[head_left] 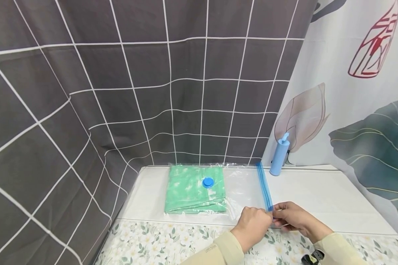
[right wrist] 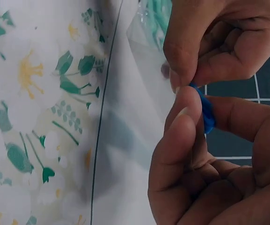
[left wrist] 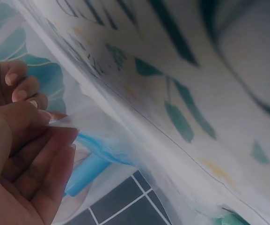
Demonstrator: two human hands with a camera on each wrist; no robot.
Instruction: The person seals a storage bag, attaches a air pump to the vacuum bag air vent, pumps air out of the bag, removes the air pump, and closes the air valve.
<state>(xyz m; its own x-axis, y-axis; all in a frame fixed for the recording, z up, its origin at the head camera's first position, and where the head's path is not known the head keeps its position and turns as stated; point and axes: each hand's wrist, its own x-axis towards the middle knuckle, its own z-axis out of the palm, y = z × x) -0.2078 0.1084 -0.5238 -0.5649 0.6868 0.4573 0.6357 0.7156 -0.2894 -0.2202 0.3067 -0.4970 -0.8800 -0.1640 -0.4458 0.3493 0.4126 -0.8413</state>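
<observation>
A clear vacuum storage bag (head_left: 240,186) lies flat on the white tabletop, with a folded green cloth (head_left: 189,191) inside it. On its upper face is a round blue valve cap (head_left: 208,182). The blue zip seal (head_left: 264,184) runs along the bag's right end. At the near corner, my left hand (head_left: 253,225) pinches the clear edge of the bag between thumb and fingers. Right beside it, my right hand (head_left: 293,218) pinches a small blue piece, apparently the zip slider (right wrist: 207,112), at the near end of the seal.
A light blue hand pump (head_left: 280,156) stands upright at the back, right of the bag. A floral cloth (head_left: 152,239) covers the near side of the table. Behind hangs a dark gridded curtain (head_left: 185,99), with a leaf-patterned one (head_left: 335,110) at right.
</observation>
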